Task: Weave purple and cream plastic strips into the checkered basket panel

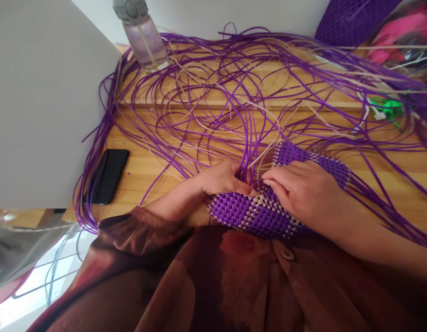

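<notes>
A purple and cream woven piece [230,210] lies against my front at the table's near edge. My left hand [227,179] is closed on its upper edge, with the thumb pressed beside a few cream knots and purple strands running up between thumb and fingers. Over the right part of the weave, my right hand [299,189] is curled, thumb and forefinger pinched together near a cream strand; their exact grip is too small to make out. Another part of the weave [313,161] shows beyond the right hand. Long loose purple strands [246,129] spread from it across the table.
A clear bottle with a grey lid [146,41] stands at the back left. A black phone [107,177] lies at the left, partly under strands. Purple weave [355,23], a plastic bag with pink contents [403,34], a green item [389,108] and a white cable [363,113] are at right.
</notes>
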A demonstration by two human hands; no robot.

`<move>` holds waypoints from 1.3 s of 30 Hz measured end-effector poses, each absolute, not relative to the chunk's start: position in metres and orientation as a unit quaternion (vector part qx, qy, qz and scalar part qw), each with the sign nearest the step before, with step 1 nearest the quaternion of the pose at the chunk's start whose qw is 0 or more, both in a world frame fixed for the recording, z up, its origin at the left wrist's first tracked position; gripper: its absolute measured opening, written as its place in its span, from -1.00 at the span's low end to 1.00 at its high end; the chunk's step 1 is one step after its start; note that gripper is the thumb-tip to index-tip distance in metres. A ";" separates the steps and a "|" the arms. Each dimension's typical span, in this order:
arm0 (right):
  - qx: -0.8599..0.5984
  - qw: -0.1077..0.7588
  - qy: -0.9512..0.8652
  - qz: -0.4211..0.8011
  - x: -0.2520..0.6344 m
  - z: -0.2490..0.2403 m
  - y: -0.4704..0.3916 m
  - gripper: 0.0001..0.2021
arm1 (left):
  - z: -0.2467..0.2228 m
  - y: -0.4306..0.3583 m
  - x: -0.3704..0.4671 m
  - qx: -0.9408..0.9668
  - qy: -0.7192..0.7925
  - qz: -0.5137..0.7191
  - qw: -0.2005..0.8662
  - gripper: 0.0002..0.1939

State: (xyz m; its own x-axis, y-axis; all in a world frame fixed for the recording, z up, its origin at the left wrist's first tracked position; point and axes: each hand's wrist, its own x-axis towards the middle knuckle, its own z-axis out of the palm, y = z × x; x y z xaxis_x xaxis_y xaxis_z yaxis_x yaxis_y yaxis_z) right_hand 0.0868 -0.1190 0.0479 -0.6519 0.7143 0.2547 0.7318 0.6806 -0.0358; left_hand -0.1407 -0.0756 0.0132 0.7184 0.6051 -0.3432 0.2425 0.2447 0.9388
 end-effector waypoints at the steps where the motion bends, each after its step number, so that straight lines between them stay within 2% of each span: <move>1: -0.395 0.111 -0.911 -0.050 0.088 0.050 -0.118 -0.91 | 0.014 -0.076 -0.140 0.597 0.346 0.130 0.712 -0.70; 4: -0.400 0.105 -0.908 -0.063 0.092 0.052 -0.117 -0.90 | 0.015 -0.077 -0.140 0.579 0.335 0.130 0.732 -0.69; 9: -0.428 0.165 -0.883 0.093 0.087 0.056 -0.117 -0.82 | 0.015 -0.077 -0.140 0.594 0.338 0.150 0.714 -0.70; 14: -0.445 0.118 -0.874 0.156 0.080 0.066 -0.114 -0.81 | 0.019 -0.078 -0.137 0.601 0.358 0.138 0.702 -0.70; 19: -0.501 0.146 -0.771 0.366 0.070 0.060 -0.112 -0.83 | 0.019 -0.080 -0.136 0.602 0.356 0.153 0.698 -0.68; 22: -0.518 0.167 -0.712 0.444 0.066 0.053 -0.112 -0.84 | 0.017 -0.079 -0.136 0.607 0.345 0.156 0.698 -0.68; 28: -0.512 0.187 -0.697 0.467 0.066 0.057 -0.114 -0.86 | 0.021 -0.080 -0.135 0.626 0.386 0.153 0.660 -0.67; 32: -0.511 0.198 -0.701 0.458 0.066 0.059 -0.112 -0.88 | 0.024 -0.081 -0.135 0.604 0.371 0.147 0.690 -0.69; 39: -0.542 0.204 -0.554 0.598 0.058 0.057 -0.112 -0.91 | 0.019 -0.081 -0.135 0.611 0.359 0.152 0.689 -0.69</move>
State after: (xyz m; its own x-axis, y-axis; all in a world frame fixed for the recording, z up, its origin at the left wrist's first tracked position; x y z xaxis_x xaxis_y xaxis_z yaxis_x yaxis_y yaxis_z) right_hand 0.0581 -0.1115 0.0569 -0.3287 0.8445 -0.4228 0.3575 -0.3032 -0.8834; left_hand -0.1349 -0.0813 0.0192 0.6963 0.6480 -0.3086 0.2289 0.2070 0.9512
